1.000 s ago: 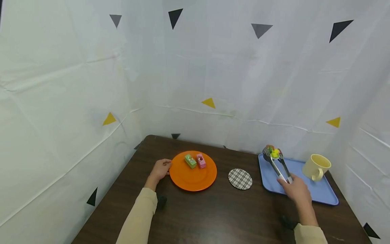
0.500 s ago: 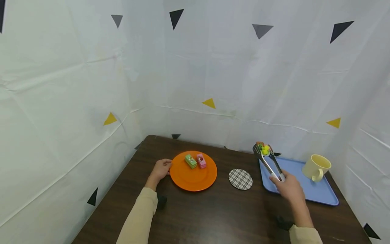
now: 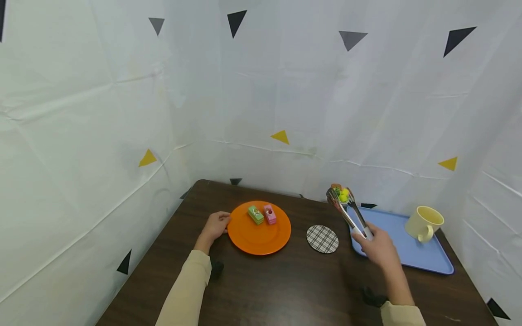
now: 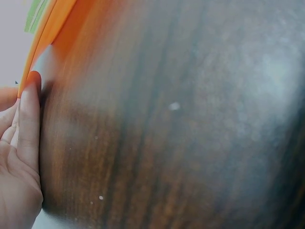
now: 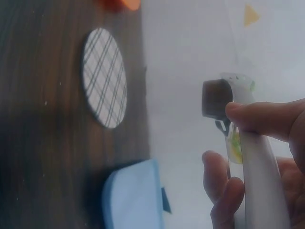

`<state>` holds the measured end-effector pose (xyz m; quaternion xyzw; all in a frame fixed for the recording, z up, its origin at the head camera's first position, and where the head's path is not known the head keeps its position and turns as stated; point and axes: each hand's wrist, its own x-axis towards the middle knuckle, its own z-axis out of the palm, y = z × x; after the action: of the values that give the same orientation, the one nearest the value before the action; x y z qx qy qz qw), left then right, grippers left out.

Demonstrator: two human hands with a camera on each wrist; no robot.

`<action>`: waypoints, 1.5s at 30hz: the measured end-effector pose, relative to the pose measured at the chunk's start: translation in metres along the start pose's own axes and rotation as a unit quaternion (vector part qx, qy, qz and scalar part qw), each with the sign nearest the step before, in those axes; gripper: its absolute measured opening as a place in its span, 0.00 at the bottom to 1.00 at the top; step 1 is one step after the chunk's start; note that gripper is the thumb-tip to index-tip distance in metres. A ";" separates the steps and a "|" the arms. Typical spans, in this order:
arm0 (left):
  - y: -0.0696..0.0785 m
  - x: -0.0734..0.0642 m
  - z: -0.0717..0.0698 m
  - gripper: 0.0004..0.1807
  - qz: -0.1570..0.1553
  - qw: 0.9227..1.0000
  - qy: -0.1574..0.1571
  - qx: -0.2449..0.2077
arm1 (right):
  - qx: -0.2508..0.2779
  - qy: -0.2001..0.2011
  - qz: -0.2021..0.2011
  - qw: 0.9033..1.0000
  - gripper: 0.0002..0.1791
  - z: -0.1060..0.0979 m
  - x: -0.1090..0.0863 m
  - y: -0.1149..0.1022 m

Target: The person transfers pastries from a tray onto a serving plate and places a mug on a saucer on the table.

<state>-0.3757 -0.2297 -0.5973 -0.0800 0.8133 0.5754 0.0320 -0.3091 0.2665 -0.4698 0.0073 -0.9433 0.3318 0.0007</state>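
Note:
My left hand (image 3: 215, 225) pinches the left rim of an orange plate (image 3: 257, 237); in the left wrist view the rim runs between the fingers. Two small toy cake slices lie on the plate, a green one (image 3: 255, 215) and a pink one (image 3: 269, 214). My right hand (image 3: 378, 246) grips metal tongs (image 3: 351, 216) by their white handles. Between the tong heads is a small yellow, green and brown piece (image 3: 343, 195), held up beyond the left back corner of the blue tray (image 3: 424, 258). Its exact kind cannot be made out.
A round checked coaster (image 3: 322, 239) lies between the plate and the tray. On the tray's right side stands a pale yellow mug (image 3: 424, 223). White sheeting (image 3: 310, 99) with coloured triangles hangs behind the dark wooden table (image 3: 281, 290) and along its sides.
The right hand has carried the tongs and the small piece leftward, from over the tray to past its left back corner. The left hand and plate have stayed put.

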 end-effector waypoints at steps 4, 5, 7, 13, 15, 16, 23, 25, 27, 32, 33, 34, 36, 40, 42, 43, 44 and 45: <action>0.000 0.001 0.000 0.19 -0.001 1.000 0.003 -0.001 | -0.014 0.016 -0.025 0.999 0.42 0.005 0.000 -0.005; 0.001 0.001 0.000 0.19 -0.002 1.000 0.004 -0.002 | -0.021 0.019 -0.031 0.999 0.44 0.007 0.000 -0.006; 0.001 0.001 0.000 0.19 0.002 1.000 0.004 -0.001 | -0.030 0.024 -0.041 0.998 0.44 0.010 -0.001 -0.008; 0.003 -0.002 0.000 0.20 0.009 1.000 0.003 0.000 | -0.027 0.027 -0.052 0.998 0.41 0.023 -0.004 -0.015; 0.003 -0.004 0.000 0.20 0.009 1.000 0.004 0.000 | -0.030 0.028 -0.053 0.998 0.40 0.029 -0.006 -0.018; 0.002 -0.004 0.000 0.19 0.009 1.000 0.004 -0.001 | -0.031 0.026 -0.052 0.998 0.40 0.031 -0.007 -0.019; 0.000 -0.006 0.001 0.18 0.017 1.000 -0.001 -0.015 | -0.023 0.013 -0.051 0.998 0.41 0.045 -0.008 -0.032; 0.000 -0.005 0.001 0.18 0.016 1.000 0.001 -0.016 | -0.022 0.010 -0.050 0.998 0.42 0.047 -0.009 -0.036; 0.001 -0.005 0.001 0.18 0.016 1.000 0.000 -0.017 | -0.021 0.011 -0.049 0.999 0.43 0.049 -0.009 -0.038; 0.001 -0.004 0.000 0.19 0.014 1.000 -0.002 -0.019 | -0.013 0.021 -0.044 0.999 0.43 0.055 -0.010 -0.044; 0.001 -0.004 0.000 0.19 0.012 1.000 -0.002 -0.021 | -0.011 0.023 -0.044 0.999 0.43 0.057 -0.010 -0.045; 0.001 -0.005 0.000 0.19 0.011 1.000 -0.002 -0.021 | -0.010 0.024 -0.044 0.999 0.43 0.058 -0.010 -0.046; 0.002 -0.005 0.001 0.19 0.010 1.000 -0.002 -0.021 | -0.005 0.021 -0.042 0.999 0.42 0.062 -0.011 -0.047; 0.003 -0.005 0.001 0.19 0.011 1.000 0.001 -0.006 | 0.001 0.013 -0.042 0.999 0.41 0.067 -0.011 -0.050; 0.004 -0.005 0.000 0.20 0.011 1.000 0.002 0.000 | 0.002 0.009 -0.041 0.999 0.41 0.069 -0.012 -0.053; 0.004 -0.005 0.000 0.20 0.011 1.000 0.003 0.003 | 0.002 0.005 -0.040 0.999 0.41 0.070 -0.012 -0.054; 0.004 -0.005 0.000 0.20 0.011 1.000 0.003 0.003 | 0.003 0.001 -0.040 0.999 0.41 0.071 -0.013 -0.055; 0.005 -0.005 0.000 0.20 0.011 1.000 0.003 0.004 | 0.003 -0.003 -0.039 0.999 0.41 0.071 -0.013 -0.056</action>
<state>-0.3717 -0.2281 -0.5922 -0.0729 0.8164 0.5724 0.0233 -0.2950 0.1784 -0.4904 0.0448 -0.9414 0.3341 0.0107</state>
